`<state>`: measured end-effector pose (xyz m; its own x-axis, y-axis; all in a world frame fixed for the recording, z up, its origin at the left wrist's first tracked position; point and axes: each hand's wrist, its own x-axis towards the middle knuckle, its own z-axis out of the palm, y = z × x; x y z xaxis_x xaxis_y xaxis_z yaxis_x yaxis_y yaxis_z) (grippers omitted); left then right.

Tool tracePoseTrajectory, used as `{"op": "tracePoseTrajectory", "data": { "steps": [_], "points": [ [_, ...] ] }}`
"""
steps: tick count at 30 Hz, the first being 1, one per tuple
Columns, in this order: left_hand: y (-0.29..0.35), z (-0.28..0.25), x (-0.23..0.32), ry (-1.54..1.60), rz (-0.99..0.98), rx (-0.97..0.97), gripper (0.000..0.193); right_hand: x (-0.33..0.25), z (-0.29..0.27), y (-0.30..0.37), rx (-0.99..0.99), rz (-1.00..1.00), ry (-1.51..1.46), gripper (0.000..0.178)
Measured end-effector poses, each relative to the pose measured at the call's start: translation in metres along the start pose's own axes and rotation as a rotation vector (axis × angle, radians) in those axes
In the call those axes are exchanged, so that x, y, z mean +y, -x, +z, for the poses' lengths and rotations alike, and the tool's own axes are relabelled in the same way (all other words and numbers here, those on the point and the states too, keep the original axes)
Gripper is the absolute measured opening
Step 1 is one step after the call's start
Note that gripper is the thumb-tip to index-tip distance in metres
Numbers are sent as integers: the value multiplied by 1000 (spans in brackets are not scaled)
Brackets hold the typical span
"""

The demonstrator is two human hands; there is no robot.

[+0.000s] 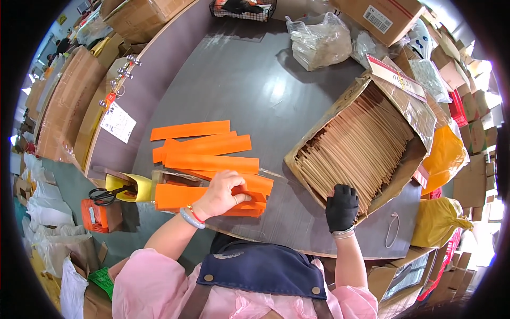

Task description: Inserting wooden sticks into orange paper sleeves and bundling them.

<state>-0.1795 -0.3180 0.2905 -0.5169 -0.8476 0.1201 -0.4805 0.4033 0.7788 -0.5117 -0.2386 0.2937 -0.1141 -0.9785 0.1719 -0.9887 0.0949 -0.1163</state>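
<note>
My bare left hand (222, 195) lies on the nearest pile of orange strips (178, 196), with a bracelet and a bangle at the wrist. Its thumb and fingers are closed in a pinch at the strips' right end. More flat orange strips (212, 161) are spread in overlapping rows just beyond it. On the right, my right hand (341, 208), in a black fingerless glove, is at the near edge of an open cardboard box (317, 139). Thin brown sticks (356, 143) fill that box in a dense row. The right fingers are curled, and what they may hold is hidden.
Black scissors (109, 195) hang in a yellow holder (139, 187) at the table's left edge. Clear plastic bags (320, 42) and a closed carton (380, 20) stand at the back right. A wire basket (243, 9) is at the far end. A white loop (392, 231) lies near right.
</note>
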Motion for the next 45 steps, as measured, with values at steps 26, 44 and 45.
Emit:
{"op": "tracePoseTrajectory", "data": {
  "steps": [26, 44, 45],
  "points": [
    [10, 2, -8, -3, 153, -31, 17, -40, -46, 20, -142, -238, -417, 23],
    [-15, -29, 35, -577, 269, 150, 30, -53, -17, 9, -14, 31, -816, 44],
    [-10, -30, 27, -585, 261, 153, 30, -30, -7, 6, 167, 0, -523, 46]
  ]
}}
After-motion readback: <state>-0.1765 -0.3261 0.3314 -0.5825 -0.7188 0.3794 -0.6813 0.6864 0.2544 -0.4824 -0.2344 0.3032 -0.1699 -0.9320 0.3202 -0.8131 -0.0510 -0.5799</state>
